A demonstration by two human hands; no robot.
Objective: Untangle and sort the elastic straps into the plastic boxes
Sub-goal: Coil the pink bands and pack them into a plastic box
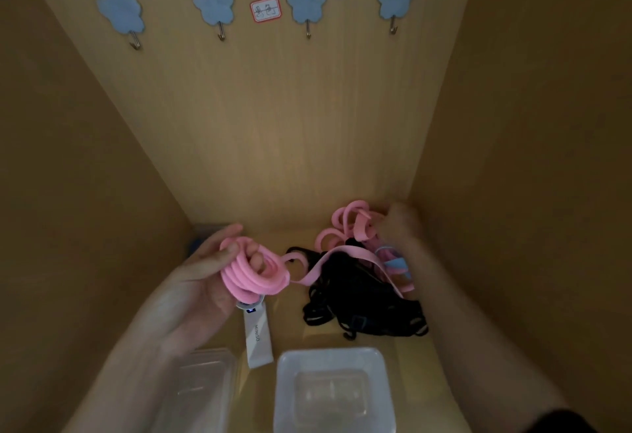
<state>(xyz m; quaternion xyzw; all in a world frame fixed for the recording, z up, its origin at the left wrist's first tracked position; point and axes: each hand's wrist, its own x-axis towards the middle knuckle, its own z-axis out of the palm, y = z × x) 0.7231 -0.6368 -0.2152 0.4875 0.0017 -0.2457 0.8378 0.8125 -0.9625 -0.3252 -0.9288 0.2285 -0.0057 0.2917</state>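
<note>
Pink elastic strap (254,277) is wound in a coil around the fingers of the left hand (201,285). This hand is curled closed on it, a little left of the middle of the frame, with the thumb pressing on the loops. I think the winding keeps the freed length tidy, so that it does not knot again.

From the coil one flat stretch of the strap runs to the right, over the black straps (362,306), and goes into the pink tangle (352,224) at the back right corner of the cabinet floor (290,331). The right hand (402,224) is at this tangle, probably to loosen the next loops. It is blurred, so I cannot tell if it grips or only touches. A light blue strap (393,264) is mixed in there.

The left plastic box (205,355) and the right plastic box (333,355) stand at the lower edge of the frame, close for dropping, and I see no strap inside them. A white MINISO item (258,338) lies just beside the left box.
</note>
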